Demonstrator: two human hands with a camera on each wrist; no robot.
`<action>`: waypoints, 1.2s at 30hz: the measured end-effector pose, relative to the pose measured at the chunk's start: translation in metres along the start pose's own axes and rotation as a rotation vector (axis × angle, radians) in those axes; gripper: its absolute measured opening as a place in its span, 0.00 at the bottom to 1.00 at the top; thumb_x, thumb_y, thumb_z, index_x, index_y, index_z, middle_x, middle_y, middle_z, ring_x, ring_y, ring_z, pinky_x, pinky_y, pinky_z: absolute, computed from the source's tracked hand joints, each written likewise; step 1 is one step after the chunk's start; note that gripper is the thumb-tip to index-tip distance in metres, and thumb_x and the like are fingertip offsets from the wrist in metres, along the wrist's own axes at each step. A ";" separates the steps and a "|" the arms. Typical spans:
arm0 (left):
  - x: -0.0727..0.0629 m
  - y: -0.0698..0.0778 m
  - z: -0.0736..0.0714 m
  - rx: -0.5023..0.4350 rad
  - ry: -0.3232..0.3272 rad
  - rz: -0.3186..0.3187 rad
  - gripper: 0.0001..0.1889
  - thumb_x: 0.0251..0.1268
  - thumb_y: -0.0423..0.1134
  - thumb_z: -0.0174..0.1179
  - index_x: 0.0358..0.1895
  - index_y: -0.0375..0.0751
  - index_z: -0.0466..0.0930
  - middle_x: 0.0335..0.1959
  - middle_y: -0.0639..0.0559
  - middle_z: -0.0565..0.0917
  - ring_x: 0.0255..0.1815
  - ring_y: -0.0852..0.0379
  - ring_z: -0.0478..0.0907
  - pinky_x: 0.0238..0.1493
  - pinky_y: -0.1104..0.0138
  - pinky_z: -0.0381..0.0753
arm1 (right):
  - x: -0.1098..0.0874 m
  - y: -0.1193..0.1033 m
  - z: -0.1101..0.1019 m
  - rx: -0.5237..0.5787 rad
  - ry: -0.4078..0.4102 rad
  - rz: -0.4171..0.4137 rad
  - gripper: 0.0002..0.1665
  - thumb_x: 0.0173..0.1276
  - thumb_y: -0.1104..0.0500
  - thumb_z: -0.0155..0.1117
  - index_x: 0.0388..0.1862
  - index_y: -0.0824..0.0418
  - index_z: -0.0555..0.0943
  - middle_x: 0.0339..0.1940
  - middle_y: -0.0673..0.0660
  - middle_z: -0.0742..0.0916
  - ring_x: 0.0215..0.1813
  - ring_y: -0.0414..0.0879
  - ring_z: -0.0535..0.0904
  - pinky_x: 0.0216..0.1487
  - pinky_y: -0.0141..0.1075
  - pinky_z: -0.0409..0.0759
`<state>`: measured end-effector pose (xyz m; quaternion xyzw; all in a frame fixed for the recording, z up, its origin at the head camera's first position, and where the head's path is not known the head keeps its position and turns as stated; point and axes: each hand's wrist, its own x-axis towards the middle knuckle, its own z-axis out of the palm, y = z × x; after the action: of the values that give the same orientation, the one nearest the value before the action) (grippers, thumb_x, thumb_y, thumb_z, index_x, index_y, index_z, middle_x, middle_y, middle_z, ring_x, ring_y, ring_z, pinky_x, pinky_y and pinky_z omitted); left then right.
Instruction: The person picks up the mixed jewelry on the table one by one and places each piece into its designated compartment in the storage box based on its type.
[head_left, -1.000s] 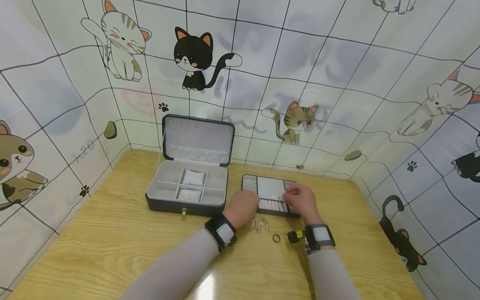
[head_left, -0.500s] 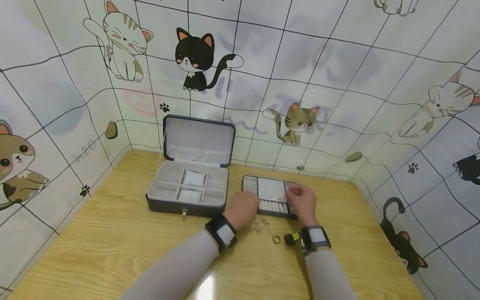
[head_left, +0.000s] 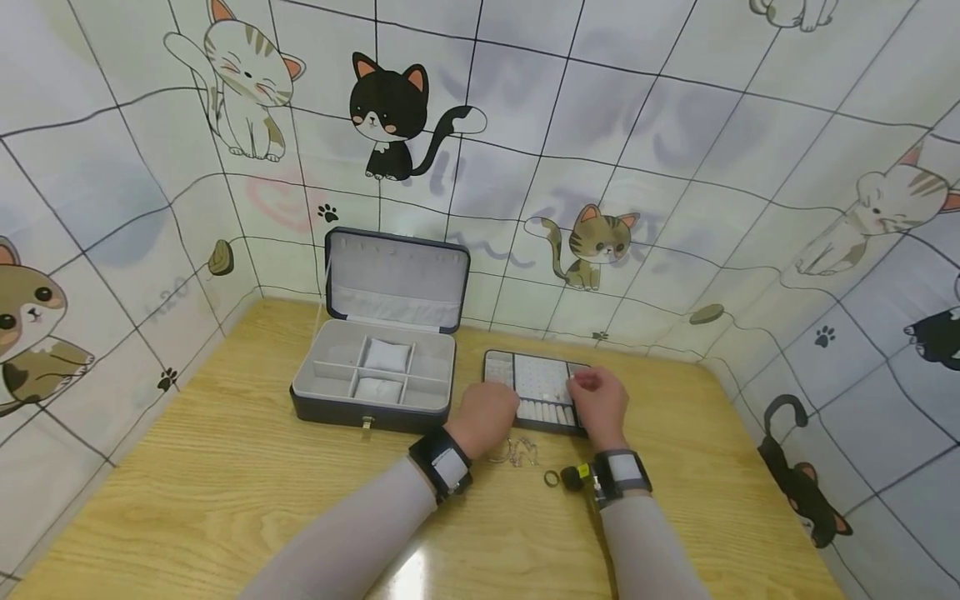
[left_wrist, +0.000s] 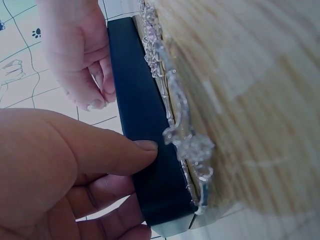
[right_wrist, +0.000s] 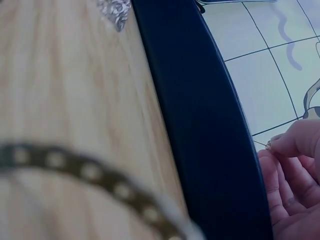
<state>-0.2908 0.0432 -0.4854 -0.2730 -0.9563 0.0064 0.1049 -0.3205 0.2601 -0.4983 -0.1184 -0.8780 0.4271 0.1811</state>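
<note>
My left hand [head_left: 486,419] grips the front left part of a dark blue jewelry tray [head_left: 552,427]. In the left wrist view its thumb [left_wrist: 132,152] presses the tray's outer wall, the fingers curled behind. Over the tray's right side, my right hand [head_left: 602,407] pinches a tiny shiny earring [right_wrist: 268,145] with a thin post between thumb and fingertips. The tray has a white dotted panel [head_left: 542,375] and a row of white ring rolls [head_left: 542,412]. Part of its right side is hidden behind the right hand.
An open jewelry box [head_left: 330,408] with two white cushions stands left of the tray, its lid raised. Before the tray lie silver bracelets [head_left: 522,451] and a dark ring [head_left: 552,478], close to the right wrist camera [head_left: 572,477]. A cat-print curtain [head_left: 517,167] borders the table.
My right hand and forearm have shifted slightly to the left, the fingers still pinching the earring at the tray's right side. The left hand stays on the tray.
</note>
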 end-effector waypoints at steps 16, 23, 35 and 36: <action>-0.002 0.001 -0.002 0.003 -0.020 0.008 0.07 0.73 0.39 0.63 0.34 0.50 0.86 0.30 0.55 0.87 0.32 0.58 0.84 0.30 0.62 0.84 | 0.000 0.002 0.013 -0.044 0.010 -0.070 0.09 0.69 0.59 0.71 0.46 0.59 0.86 0.44 0.60 0.91 0.47 0.55 0.87 0.49 0.44 0.81; -0.003 0.000 0.000 0.004 -0.010 0.016 0.07 0.73 0.39 0.64 0.33 0.50 0.85 0.29 0.55 0.87 0.31 0.58 0.83 0.27 0.62 0.83 | -0.001 0.000 0.013 -0.074 -0.018 -0.092 0.07 0.69 0.59 0.71 0.45 0.59 0.86 0.43 0.60 0.91 0.45 0.54 0.86 0.48 0.43 0.81; -0.003 -0.002 -0.004 0.019 -0.008 0.017 0.06 0.73 0.39 0.64 0.35 0.50 0.86 0.30 0.55 0.87 0.31 0.58 0.83 0.27 0.63 0.83 | 0.002 -0.002 0.014 -0.111 -0.065 -0.141 0.09 0.69 0.61 0.70 0.47 0.59 0.86 0.44 0.59 0.91 0.46 0.54 0.86 0.51 0.48 0.83; -0.003 -0.002 -0.004 0.023 -0.008 0.018 0.06 0.73 0.40 0.64 0.35 0.50 0.86 0.30 0.55 0.87 0.31 0.58 0.83 0.28 0.63 0.83 | 0.002 -0.002 0.013 -0.113 -0.073 -0.145 0.09 0.69 0.61 0.70 0.47 0.59 0.86 0.44 0.59 0.91 0.47 0.54 0.86 0.51 0.48 0.84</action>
<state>-0.2888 0.0400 -0.4814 -0.2801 -0.9541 0.0193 0.1039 -0.3282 0.2505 -0.5041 -0.0492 -0.9130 0.3664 0.1726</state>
